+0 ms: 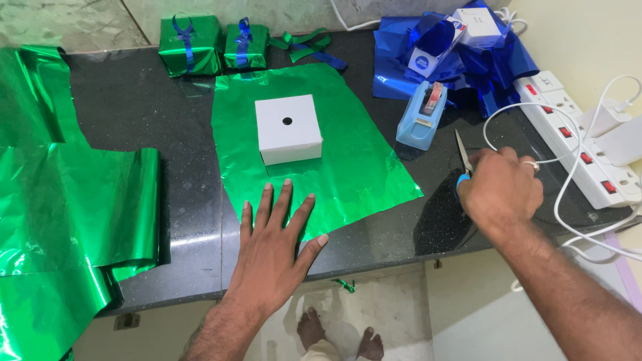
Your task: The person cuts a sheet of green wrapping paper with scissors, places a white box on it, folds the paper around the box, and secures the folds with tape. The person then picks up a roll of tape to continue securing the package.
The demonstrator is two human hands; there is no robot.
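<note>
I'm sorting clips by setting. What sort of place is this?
Probably a home, at a dark stone counter used for gift wrapping: green foil sheet, wrapped boxes, a tape dispenser, a power strip and a tiled floor below.

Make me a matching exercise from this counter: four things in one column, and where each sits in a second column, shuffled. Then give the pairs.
Things:
1. white box
2. scissors
3. tape dispenser
4. two wrapped green gifts

Places:
A. at the back edge of the counter
B. in the right hand
C. on the middle of the green foil sheet
D. just right of the sheet, in front of the blue foil pile

Pairs: 1-C, 2-B, 3-D, 4-A
</note>
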